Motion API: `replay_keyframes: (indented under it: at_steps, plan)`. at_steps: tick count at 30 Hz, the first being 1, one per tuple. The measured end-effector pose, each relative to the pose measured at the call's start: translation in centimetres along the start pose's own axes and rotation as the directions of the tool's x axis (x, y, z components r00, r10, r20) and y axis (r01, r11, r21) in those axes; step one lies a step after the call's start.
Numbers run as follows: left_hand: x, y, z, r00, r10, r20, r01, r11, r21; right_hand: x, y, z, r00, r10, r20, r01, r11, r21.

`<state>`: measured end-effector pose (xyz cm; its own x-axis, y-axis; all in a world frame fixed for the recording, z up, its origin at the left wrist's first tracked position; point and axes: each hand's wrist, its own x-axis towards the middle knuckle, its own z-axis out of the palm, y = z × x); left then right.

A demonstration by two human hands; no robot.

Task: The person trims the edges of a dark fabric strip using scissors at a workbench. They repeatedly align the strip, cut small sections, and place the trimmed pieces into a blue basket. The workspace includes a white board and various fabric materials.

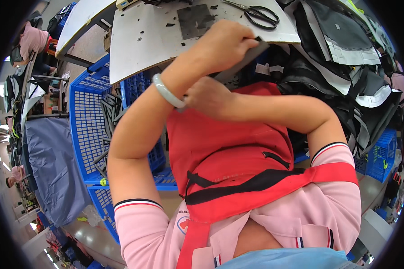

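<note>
My left hand [229,45] reaches across to the right over the table's front edge. Its fingers are closed on one end of a dark grey strip [247,60], which slants down and left beneath the hand. Below the left wrist, which wears a pale bangle [167,92], is my right hand [208,96], curled closed and slightly blurred. Whatever its fingers hold, if anything, is hidden, and whether the strip reaches it I cannot tell. Black-handled scissors [260,17] lie on the white table [134,49], just beyond my left hand, beside a dark flat plate [195,21].
Small black scraps dot the tabletop. A blue plastic basket [83,130] with several grey strips [111,110] stands at the left. Black and white fabric pieces [345,40] are piled at the right, above another blue basket [381,154]. A red apron [229,139] covers my lap.
</note>
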<state>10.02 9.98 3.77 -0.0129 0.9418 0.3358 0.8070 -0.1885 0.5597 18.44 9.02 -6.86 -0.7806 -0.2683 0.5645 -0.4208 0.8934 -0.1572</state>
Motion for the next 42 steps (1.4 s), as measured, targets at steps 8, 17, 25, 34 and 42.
replay_keyframes:
  at_steps: [8,17,25,34,42]
  plan:
    - [-9.1,-6.6,-0.9,0.796,-0.507,0.330,0.596,0.752,-0.282,-0.4,7.4,-10.8,0.704,0.497,0.507,-0.390,0.867,-0.309]
    - [-9.0,-3.2,-7.3,0.797,-0.603,0.022,0.554,0.717,-0.423,0.4,9.6,-13.9,0.839,0.482,0.252,-0.444,0.874,-0.195]
    - [-5.5,-4.7,-8.7,0.849,-0.489,-0.200,0.448,0.867,-0.217,3.9,11.9,-15.1,0.799,0.572,0.185,-0.503,0.805,-0.316]
    - [-3.5,-8.9,-8.3,0.826,-0.531,-0.188,0.477,0.837,-0.270,4.4,15.0,-15.4,0.800,0.569,0.189,-0.514,0.813,-0.274]
    - [-3.1,-9.8,-8.4,0.839,-0.501,-0.213,0.424,0.847,-0.322,5.2,15.1,-15.7,0.797,0.579,0.174,-0.525,0.806,-0.273]
